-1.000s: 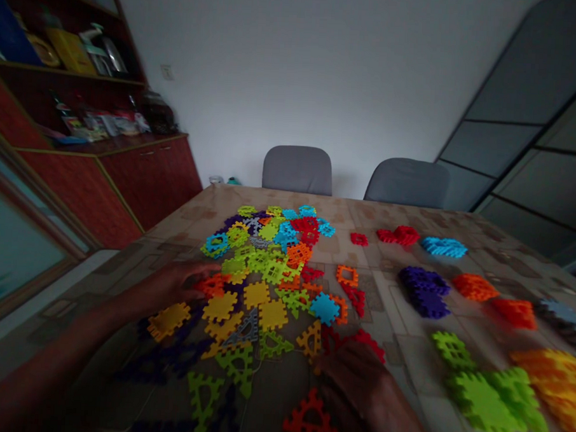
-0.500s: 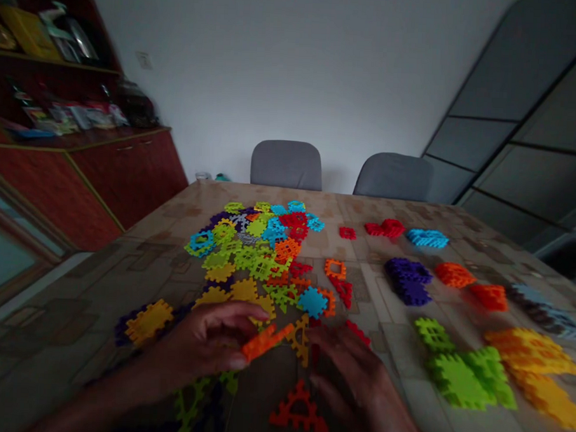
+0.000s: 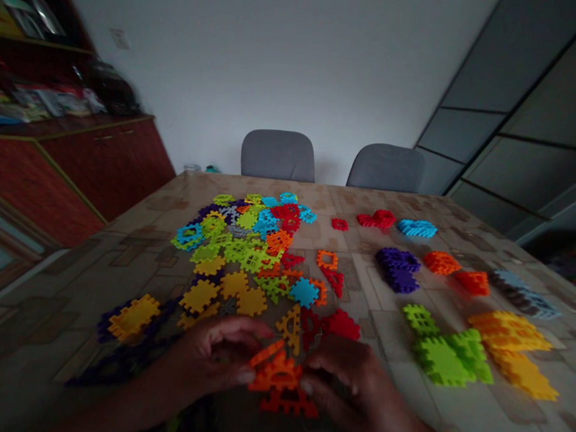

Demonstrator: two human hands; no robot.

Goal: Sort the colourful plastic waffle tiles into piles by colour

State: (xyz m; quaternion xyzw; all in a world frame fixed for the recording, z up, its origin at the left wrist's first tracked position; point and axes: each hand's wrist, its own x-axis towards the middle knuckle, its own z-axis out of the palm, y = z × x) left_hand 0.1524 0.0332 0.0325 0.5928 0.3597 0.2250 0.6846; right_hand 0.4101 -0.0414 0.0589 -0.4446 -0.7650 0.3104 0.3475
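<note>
My left hand (image 3: 225, 350) is closed on orange toothed building pieces (image 3: 268, 354), held between thumb and fingers. My right hand (image 3: 350, 378) pinches the right corner of an orange triangular piece (image 3: 281, 370), which meets the pieces in my left hand. Just below it, another orange triangular piece (image 3: 289, 404) shows on the table, partly covered. Beyond my hands lie a yellow triangular piece (image 3: 290, 327), a dark red piece (image 3: 310, 325) and a red piece (image 3: 343, 323), partly hidden by my right hand.
A loose pile of mixed toothed pieces (image 3: 241, 246) spreads over the table (image 3: 138, 241). On the right stand sorted stacks: purple (image 3: 398, 268), orange (image 3: 441, 262), light blue (image 3: 416, 228), green (image 3: 446, 360), yellow (image 3: 509, 334) and grey (image 3: 526, 293). Two grey chairs (image 3: 278, 155) stand behind.
My right hand has come in toward the left and now pinches an orange triangular piece against those in my left hand. The view has shifted slightly.
</note>
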